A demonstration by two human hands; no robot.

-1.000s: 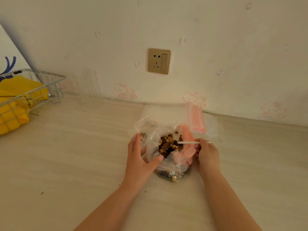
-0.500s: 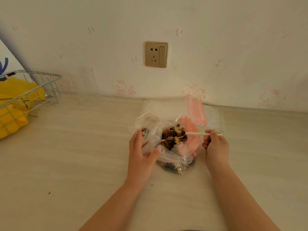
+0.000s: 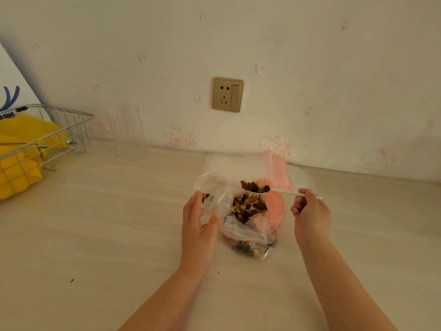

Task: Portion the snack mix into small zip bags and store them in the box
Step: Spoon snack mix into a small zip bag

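Fingers of the right hand [image 3: 310, 211] pinch a loaded spoon [image 3: 281, 191] — left hand [image 3: 199, 225] grips a small zip bag [image 3: 211, 191].

My white spoon [image 3: 276, 191], heaped with snack mix [image 3: 248, 207], hovers over the big open bag [image 3: 248, 232]; beside it stands a small zip bag [image 3: 211, 187], mouth open.

Two hands [image 3: 199, 225], one spoon [image 3: 276, 191], one basket [image 3: 59, 130]

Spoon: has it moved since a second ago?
Yes. The spoon was dipped in the open snack bag; the right hand has lifted it, loaded, clear of the mix toward the bag's far rim.
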